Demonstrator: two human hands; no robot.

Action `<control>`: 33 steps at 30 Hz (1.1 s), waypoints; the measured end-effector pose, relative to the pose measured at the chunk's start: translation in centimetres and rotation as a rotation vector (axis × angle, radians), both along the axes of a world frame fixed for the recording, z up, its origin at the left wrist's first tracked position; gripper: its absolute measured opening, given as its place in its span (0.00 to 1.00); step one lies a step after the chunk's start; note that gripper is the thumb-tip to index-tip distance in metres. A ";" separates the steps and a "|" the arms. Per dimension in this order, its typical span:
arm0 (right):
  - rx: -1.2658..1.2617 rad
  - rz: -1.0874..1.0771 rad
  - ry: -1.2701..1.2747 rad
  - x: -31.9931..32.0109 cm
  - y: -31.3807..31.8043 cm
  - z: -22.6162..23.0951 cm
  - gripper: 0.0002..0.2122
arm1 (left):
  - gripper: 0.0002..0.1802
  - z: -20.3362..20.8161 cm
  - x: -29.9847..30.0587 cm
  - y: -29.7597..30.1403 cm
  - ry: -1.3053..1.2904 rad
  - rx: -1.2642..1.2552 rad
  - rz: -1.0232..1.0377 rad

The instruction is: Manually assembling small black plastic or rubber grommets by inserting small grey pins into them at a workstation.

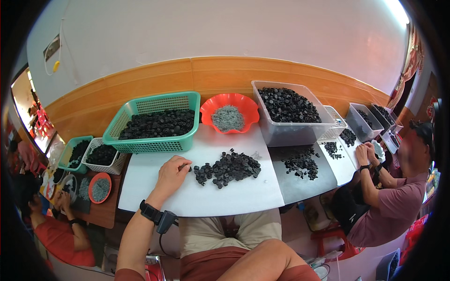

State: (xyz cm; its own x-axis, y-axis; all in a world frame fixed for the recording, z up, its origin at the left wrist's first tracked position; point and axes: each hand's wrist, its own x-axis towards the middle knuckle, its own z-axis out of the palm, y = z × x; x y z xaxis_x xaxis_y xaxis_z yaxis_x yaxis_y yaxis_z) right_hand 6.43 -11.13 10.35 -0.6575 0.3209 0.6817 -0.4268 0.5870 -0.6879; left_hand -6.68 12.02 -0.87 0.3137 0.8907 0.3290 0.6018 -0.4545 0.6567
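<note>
My left hand [172, 175] rests on the white board [150, 196], its fingers curled together, just left of a loose pile of small black round parts [229, 168]. Whether a part is pinched in those fingers I cannot make out. A dark band with a small box is strapped round my left wrist. My right arm bends across my lap at the lower edge, and its hand is out of view. Behind the pile stands a red scalloped bowl [253, 108] of grey metal pieces, apparently screws or pins.
A green basket [154, 146] and a clear plastic bin [295, 133], both full of black parts, stand against the wall. More black parts lie on a dark mat [304, 180]. Co-workers sit at left and right; a co-worker's hands [368, 153] are over the right-hand table.
</note>
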 end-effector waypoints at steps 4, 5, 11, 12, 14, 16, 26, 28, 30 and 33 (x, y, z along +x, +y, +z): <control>-0.001 0.033 -0.010 0.1 -0.4 0.5 0.10 | 0.10 -0.3 -0.3 -0.2 -0.081 -0.028 0.005; -0.003 0.042 -0.012 0.1 -0.2 0.6 0.11 | 0.10 -0.4 -0.4 0.0 -0.108 -0.023 0.003; 0.062 0.004 -0.367 2.0 1.4 1.4 0.13 | 0.09 -0.1 -1.6 -0.7 -0.103 -0.036 0.028; 0.110 -0.314 -0.245 4.5 2.8 -0.2 0.06 | 0.09 -0.3 -0.8 -0.1 -0.109 -0.038 0.008; 0.025 -0.630 -0.433 9.1 5.8 -2.6 0.06 | 0.09 -0.7 -0.4 0.3 -0.125 -0.035 -0.010; -0.134 -0.931 -0.429 13.6 9.0 -6.2 0.10 | 0.09 -0.5 -0.5 0.3 -0.125 -0.042 -0.007; 0.092 -1.331 -0.927 23.0 17.8 -7.4 0.10 | 0.08 -0.1 -0.3 0.2 -0.112 -0.051 -0.005; 0.099 -1.300 -0.971 23.0 18.3 -7.4 0.11 | 0.08 -0.2 -0.5 0.2 -0.118 -0.044 -0.004; 0.106 -1.267 -1.018 22.9 18.6 -7.5 0.11 | 0.08 -0.3 -0.6 0.2 -0.125 -0.039 -0.004; 0.138 -1.221 -1.050 23.0 19.1 -7.5 0.12 | 0.08 0.1 -0.6 0.1 -0.144 -0.054 -0.016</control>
State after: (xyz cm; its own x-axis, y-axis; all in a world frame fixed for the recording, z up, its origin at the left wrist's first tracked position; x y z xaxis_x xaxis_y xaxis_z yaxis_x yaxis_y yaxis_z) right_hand 29.48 7.94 2.81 -0.2397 0.9530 0.1851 0.9180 0.2846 -0.2763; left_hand -7.28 12.15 -0.81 0.2805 0.9036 0.3237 0.4924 -0.4249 0.7596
